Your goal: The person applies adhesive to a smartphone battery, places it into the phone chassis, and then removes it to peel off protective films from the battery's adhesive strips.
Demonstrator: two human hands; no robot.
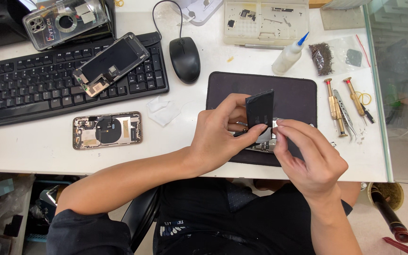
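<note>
Two hands at work over dark mat (298,94). Left hand (220,134) curled round black battery (259,113), thumb and fingers pinching lower end, lifting it edge-up. Long axis near upright, tilted slightly right, top end pointing away toward parts tray (265,21). Right hand (308,153) just beside, right of battery, fingertips pressed together on something small and pale at battery's lower right corner; too small to tell what. Opened phone body (263,145) flat on mat beneath both hands, mostly hidden. Left hand nearer, already gripping; right hand touching at base only. Tweezers and brass screwdrivers (343,106) well apart, at right.
</note>
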